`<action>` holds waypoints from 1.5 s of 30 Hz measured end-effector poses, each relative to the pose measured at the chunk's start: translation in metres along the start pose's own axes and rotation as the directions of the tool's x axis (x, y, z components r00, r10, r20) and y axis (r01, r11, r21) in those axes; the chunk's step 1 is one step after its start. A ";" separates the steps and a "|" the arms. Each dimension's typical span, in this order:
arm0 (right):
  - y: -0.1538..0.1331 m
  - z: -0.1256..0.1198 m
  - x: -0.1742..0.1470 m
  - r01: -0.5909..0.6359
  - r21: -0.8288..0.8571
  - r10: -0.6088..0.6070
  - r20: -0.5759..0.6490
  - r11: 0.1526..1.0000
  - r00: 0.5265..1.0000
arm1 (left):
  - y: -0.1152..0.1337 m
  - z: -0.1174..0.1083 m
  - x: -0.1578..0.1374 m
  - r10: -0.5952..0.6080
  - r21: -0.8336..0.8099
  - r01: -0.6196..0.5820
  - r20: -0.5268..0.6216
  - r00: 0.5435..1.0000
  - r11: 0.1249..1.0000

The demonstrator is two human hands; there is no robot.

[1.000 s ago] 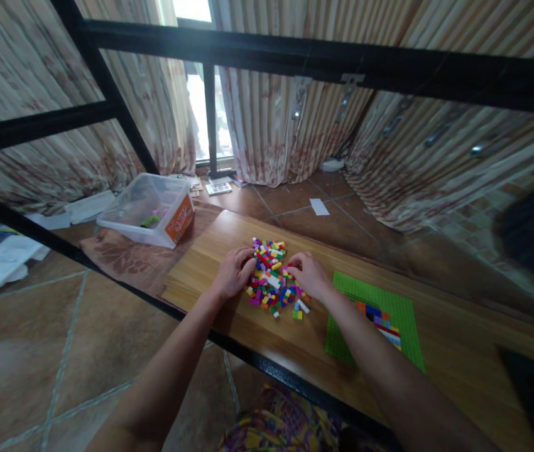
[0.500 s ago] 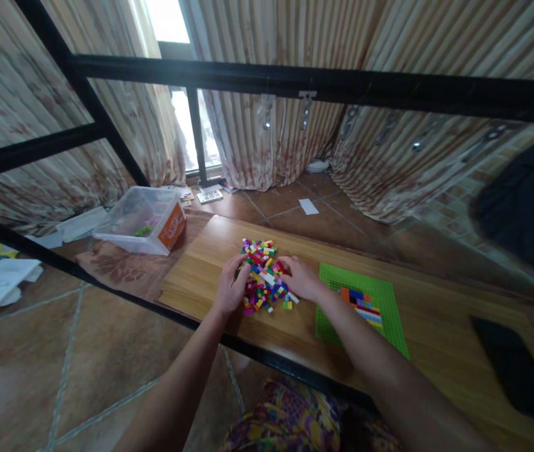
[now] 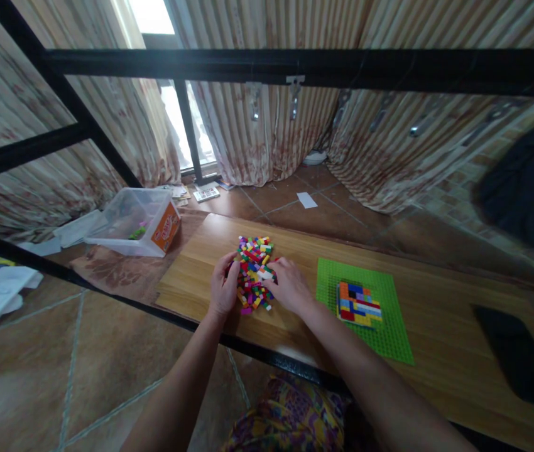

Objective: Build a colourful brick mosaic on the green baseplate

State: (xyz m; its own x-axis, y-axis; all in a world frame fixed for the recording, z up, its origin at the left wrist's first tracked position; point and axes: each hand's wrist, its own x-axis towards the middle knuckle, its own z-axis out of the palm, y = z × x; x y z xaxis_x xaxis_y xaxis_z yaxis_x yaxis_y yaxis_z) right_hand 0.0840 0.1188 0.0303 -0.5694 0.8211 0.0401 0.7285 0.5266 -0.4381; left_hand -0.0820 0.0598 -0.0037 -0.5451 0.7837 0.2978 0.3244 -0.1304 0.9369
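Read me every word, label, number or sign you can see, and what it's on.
No text is readable.
Orange label on the plastic box: lettering too blurred.
White card on the floor: dark print too small and blurred.
Toy bricks: no writing visible.

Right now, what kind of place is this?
Probably a room in someone's home: there are long patterned curtains, a tiled floor, and colourful toy bricks piled on a wooden tabletop.
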 end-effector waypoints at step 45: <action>0.003 -0.015 -0.144 -0.105 0.980 0.521 0.179 -0.167 0.834 | 0.117 0.058 -0.110 -0.514 -0.190 0.693 0.543 0.664 0.695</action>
State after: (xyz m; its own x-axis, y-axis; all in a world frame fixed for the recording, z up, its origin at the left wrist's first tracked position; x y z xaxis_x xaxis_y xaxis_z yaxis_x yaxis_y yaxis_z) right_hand 0.1738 0.0052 0.0365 -0.1633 0.9203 -0.3554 -0.4352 -0.3905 -0.8112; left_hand 0.0604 -0.0065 0.0626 -0.1084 0.9174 -0.3830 -0.2990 0.3374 0.8926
